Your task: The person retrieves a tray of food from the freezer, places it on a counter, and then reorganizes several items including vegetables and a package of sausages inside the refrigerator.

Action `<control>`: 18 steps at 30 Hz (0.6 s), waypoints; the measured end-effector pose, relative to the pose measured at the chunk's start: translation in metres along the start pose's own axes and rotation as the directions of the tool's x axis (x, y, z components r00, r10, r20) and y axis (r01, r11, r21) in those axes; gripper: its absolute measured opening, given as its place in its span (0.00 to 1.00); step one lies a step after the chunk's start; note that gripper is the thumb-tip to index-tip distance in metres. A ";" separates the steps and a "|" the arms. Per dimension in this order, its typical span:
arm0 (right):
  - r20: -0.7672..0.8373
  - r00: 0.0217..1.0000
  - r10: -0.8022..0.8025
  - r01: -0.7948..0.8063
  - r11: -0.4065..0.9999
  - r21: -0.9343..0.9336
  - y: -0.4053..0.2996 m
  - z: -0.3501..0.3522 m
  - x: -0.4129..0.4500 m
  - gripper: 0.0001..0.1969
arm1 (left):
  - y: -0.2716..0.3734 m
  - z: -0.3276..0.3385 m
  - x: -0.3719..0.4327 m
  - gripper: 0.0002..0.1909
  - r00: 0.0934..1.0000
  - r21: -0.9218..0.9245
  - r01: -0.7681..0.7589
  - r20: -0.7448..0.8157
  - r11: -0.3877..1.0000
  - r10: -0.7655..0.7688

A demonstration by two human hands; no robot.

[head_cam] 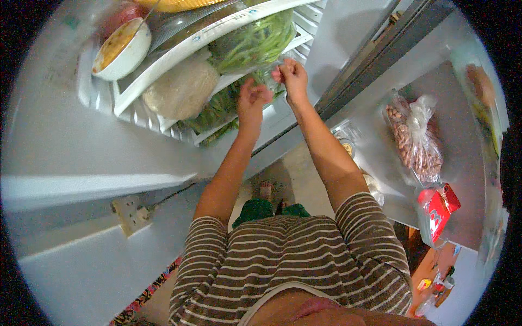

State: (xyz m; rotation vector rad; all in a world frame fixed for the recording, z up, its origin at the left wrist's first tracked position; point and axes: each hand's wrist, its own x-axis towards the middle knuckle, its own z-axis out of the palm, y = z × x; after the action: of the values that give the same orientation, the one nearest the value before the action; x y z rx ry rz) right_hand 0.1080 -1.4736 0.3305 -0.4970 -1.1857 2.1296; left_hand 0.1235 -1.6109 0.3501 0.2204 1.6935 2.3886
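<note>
Inside an open refrigerator, both my hands are at the front of the shelves. My left hand (253, 97) is blurred, its fingers bent, in front of the leafy greens (220, 106) on a lower shelf. Just to the right and farther in, my right hand (294, 77) has its fingertips drawn together beside clear plastic film. Whether either hand grips the film is not plain. Above them lies a clear plastic bag of green vegetables (257, 40), long and thin like beans. A pale, rounded bundle (181, 89) sits to its left on the wire shelf.
A white bowl (122, 53) of orange-brown food, with a utensil, stands on the upper shelf (179, 53). On the open door at right are a knotted plastic bag of peanuts (416, 142) and a red packet (438, 210). A wall socket (130, 214) with a plug is at left.
</note>
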 end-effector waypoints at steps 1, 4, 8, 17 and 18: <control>0.115 0.993 0.001 0.006 0.998 -0.058 0.001 -0.010 -0.018 0.06 | -0.006 -0.013 -0.023 0.16 0.996 0.036 0.027 0.088 0.999 -0.030; 0.278 0.955 0.108 -0.023 0.957 -0.290 0.013 -0.042 -0.093 0.11 | -0.030 -0.060 -0.105 0.10 0.935 0.140 0.220 0.251 0.965 -0.250; 0.517 0.777 0.360 -0.207 0.921 -0.330 0.063 -0.139 -0.206 0.09 | -0.023 -0.106 -0.236 0.09 0.865 0.448 0.309 0.236 0.839 -0.444; 0.391 0.477 0.787 -0.461 0.603 -0.651 0.076 -0.208 -0.388 0.11 | -0.010 -0.180 -0.437 0.13 0.840 0.621 0.483 -0.129 0.617 -0.528; 0.420 0.422 0.803 -0.602 0.595 -0.533 0.102 -0.226 -0.396 0.11 | 0.000 -0.171 -0.439 0.14 0.886 0.659 0.397 -0.094 0.639 -0.454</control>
State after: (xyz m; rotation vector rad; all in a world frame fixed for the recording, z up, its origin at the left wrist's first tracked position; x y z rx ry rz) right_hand 0.4934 -1.6488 0.1326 -0.4869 -1.9819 3.0350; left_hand 0.5075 -1.8778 0.2924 0.0036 2.1950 1.3457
